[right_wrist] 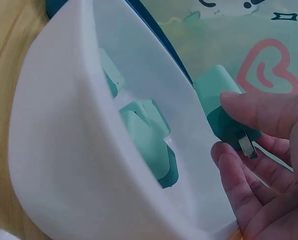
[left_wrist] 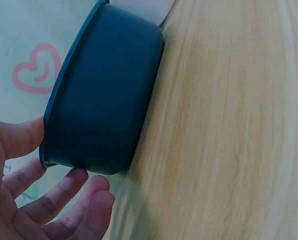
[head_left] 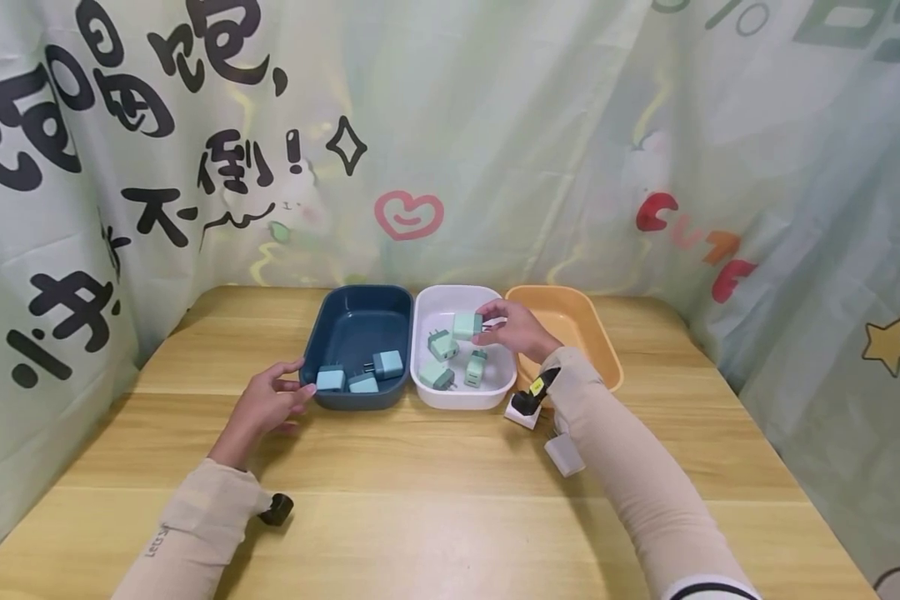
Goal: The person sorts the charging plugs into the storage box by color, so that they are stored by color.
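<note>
My right hand (head_left: 521,329) pinches a mint-green charger plug (right_wrist: 216,92) between thumb and fingers, its metal prongs toward the palm. In the head view this plug is over the white bin (head_left: 465,400), where several more green charger plugs (head_left: 476,368) lie. At the left, my left hand (head_left: 266,400) touches the near left corner of the dark blue bin (head_left: 356,325) with thumb and fingertips, the other fingers loosely spread (left_wrist: 96,200). Inside the blue bin lie 3 light-blue charger plugs (head_left: 330,379).
A yellow-orange bin (head_left: 570,308) stands right of the white one, partly behind my right arm. White charger plugs (head_left: 565,454) lie on the wooden table (head_left: 420,500) beside that forearm. A printed curtain (head_left: 510,167) hangs behind the table.
</note>
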The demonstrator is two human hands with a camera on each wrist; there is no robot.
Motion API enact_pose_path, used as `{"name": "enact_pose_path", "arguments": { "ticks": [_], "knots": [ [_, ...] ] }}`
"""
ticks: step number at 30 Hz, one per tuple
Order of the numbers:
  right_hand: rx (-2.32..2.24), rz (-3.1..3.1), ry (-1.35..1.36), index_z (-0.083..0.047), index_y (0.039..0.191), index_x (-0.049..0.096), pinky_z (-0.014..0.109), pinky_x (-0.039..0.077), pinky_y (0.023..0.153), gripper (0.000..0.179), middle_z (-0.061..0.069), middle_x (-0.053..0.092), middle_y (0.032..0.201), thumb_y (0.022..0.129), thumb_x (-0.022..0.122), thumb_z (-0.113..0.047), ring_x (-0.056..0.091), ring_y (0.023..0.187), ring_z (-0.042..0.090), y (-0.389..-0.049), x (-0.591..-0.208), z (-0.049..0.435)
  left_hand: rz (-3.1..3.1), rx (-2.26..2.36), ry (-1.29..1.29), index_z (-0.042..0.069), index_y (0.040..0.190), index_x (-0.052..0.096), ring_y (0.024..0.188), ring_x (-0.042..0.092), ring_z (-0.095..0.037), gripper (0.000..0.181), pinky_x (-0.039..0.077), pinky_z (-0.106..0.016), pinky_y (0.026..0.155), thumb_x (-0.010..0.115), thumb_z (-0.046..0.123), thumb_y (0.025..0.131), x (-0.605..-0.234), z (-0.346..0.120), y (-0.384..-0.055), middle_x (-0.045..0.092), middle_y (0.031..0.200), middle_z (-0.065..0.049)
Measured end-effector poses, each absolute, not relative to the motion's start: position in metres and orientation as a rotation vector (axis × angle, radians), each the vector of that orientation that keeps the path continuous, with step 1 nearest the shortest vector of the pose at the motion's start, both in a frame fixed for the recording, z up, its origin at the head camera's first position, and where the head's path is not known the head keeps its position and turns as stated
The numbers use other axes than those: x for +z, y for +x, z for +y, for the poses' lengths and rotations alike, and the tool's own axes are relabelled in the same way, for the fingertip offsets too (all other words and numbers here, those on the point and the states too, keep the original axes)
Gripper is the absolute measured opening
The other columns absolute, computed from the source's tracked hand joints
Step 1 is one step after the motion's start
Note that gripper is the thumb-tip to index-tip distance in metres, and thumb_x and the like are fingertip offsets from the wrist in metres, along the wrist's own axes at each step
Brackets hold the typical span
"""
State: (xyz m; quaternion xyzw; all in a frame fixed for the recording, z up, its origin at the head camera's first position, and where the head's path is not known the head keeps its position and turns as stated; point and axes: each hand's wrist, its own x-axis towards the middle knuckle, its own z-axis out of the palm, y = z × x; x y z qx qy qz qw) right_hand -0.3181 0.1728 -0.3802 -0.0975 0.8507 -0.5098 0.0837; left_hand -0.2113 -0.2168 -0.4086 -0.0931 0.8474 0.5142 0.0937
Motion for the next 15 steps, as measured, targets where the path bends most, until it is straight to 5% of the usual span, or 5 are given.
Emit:
{"name": "enact_pose_path", "arguments": {
  "ticks": [15],
  "knots": [
    [-1.529,2.539,-0.258,-0.003,0.118,0.058,0.038,0.047,0.09,0.047,0.014,0.057,0.117,0.077,0.081,-0.005,0.053,0.106,0.028,-0.3257,-0.38,0.1749,2.51,1.534,-0.283,0.018,0.153,0.032,0.101,0.062,-0.035,0.068,0.057,-0.039,0.069,0.065,0.027,0.094,-0.4099,-0.2156,-0.2129,0.043,0.138,-0.026]
  ]
}}
